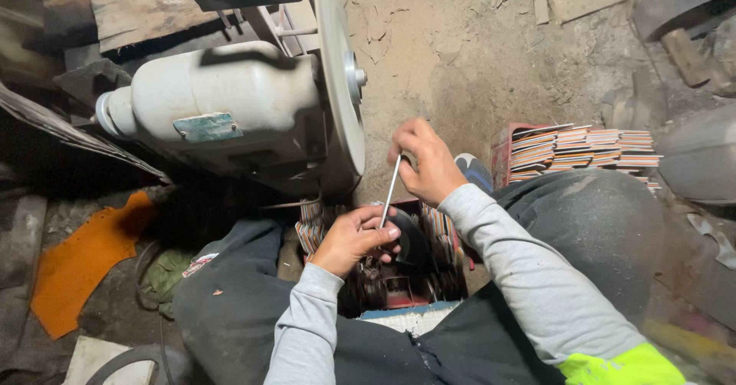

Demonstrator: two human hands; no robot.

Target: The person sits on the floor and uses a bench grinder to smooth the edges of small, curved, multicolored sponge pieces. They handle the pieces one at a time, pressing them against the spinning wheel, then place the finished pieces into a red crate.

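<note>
At frame centre, the right hand (pixel 426 163) pinches a thin metal rod (pixel 390 193); the left hand (pixel 351 238) grips a dark disc (pixel 410 239) on its lower end, above a box of discs (pixel 399 281) still waiting.

Single view — head-worn camera, facing steeply down from the person's own eye level, close over lap and hands (pixel 391 201), with the grinder (pixel 238 109) and dusty floor (pixel 475 63) ahead.
</note>
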